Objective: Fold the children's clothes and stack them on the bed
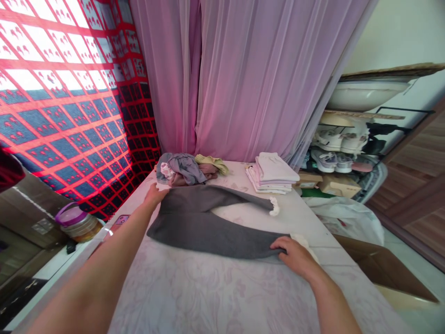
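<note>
A pair of dark grey trousers point(222, 232) with white frilled cuffs lies spread flat, waist to the left and legs to the right. My left hand point(155, 195) is closed at the far corner of the waistband, its fingertips partly hidden. At the cuff end of the nearer leg, my right hand point(295, 254) pinches the fabric between thumb and fingers. The farther leg ends in a white frill point(274, 206) that neither hand touches.
A crumpled clothes pile point(184, 168) sits at the back left of the pale patterned bed surface point(208, 297); a folded white stack point(273, 171) stands back right. Pink curtains point(243, 83) hang behind. A phone point(122, 220) lies on the left edge, near a purple-lidded jar point(75, 222). Shoe shelves stand right.
</note>
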A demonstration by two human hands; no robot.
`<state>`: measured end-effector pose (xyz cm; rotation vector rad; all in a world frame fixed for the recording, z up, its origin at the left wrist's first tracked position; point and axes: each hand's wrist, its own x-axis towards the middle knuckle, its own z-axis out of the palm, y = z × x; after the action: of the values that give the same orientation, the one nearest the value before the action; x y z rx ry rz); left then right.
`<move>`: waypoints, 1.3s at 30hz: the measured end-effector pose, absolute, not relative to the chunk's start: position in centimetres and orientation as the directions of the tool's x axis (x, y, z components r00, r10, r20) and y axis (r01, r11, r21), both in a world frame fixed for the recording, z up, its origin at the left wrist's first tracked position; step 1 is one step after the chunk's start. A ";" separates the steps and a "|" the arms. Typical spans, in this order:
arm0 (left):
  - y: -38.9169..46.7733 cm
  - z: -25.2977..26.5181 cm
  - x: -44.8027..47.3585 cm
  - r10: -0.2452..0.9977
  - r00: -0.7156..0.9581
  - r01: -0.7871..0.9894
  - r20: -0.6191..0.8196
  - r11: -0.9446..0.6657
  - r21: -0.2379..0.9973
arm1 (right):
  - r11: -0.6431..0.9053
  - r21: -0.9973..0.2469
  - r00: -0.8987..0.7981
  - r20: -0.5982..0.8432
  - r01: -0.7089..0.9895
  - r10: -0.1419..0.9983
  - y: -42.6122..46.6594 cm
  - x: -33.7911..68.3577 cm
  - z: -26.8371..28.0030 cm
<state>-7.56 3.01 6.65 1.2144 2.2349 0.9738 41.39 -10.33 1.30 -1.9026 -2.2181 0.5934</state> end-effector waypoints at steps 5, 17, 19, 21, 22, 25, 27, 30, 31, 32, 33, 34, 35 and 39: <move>-0.2 3.7 -7.1 0.859 -0.496 0.566 -0.125 0.429 0.704 | 0.107 -0.541 -0.243 -0.187 0.834 0.952 -10.7 42.1 2.8; -2.9 2.8 -8.0 0.907 -0.381 0.797 -0.181 0.421 0.433 | -0.073 -0.108 0.091 0.177 0.991 0.980 0.1 39.4 3.2; -3.6 3.1 -8.0 0.905 -0.391 0.711 -0.170 0.414 0.568 | -0.059 -0.194 0.095 0.181 0.979 0.979 0.5 40.2 3.8; -4.3 3.7 -8.5 0.902 -0.375 0.529 -0.214 0.397 0.749 | -0.085 -0.332 0.139 0.143 0.939 0.980 0.7 41.6 5.2; -4.6 4.1 -9.0 0.903 -0.355 0.426 -0.242 0.387 0.818 | -0.102 -0.393 0.165 0.131 0.914 0.978 0.9 42.4 6.0; -4.8 5.0 -10.3 0.909 -0.316 0.243 -0.271 0.354 0.903 | -0.165 -0.458 0.275 0.184 0.873 0.944 1.8 44.5 8.1; -4.4 5.0 -10.8 0.906 -0.333 0.248 -0.260 0.351 0.903 | -0.223 -0.432 0.335 0.201 0.874 0.920 2.7 45.0 8.5; -3.8 3.8 -10.6 0.893 -0.408 0.408 -0.189 0.364 0.837 | -0.309 -0.400 0.396 0.157 0.863 0.905 3.9 44.3 7.7; -3.7 3.2 -10.5 0.890 -0.430 0.472 -0.152 0.365 0.802 | -0.333 -0.389 0.414 0.145 0.859 0.899 4.0 43.7 7.2; -3.6 2.7 -10.5 0.889 -0.443 0.528 -0.117 0.364 0.767 | -0.345 -0.377 0.421 0.141 0.860 0.896 4.0 43.1 6.7; -3.5 2.2 -10.4 0.889 -0.449 0.571 -0.092 0.364 0.736 | -0.339 -0.364 0.412 0.144 0.867 0.900 3.9 42.5 6.2; -3.5 1.8 -10.5 0.889 -0.451 0.600 -0.077 0.367 0.711 | -0.315 -0.352 0.385 0.151 0.881 0.910 3.5 41.8 5.7; -3.5 1.7 -10.6 0.888 -0.453 0.618 -0.076 0.374 0.691 | -0.279 -0.341 0.346 0.155 0.898 0.925 3.0 41.1 5.3; -3.1 2.2 -10.9 0.872 -0.455 0.611 -0.181 0.453 0.649 | -0.170 -0.300 0.204 0.083 0.938 0.975 0.1 38.8 3.6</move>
<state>-10.90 -3.05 2.19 1.2380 2.2101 0.6954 38.80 0.08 3.60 -2.1971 -1.8092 0.1847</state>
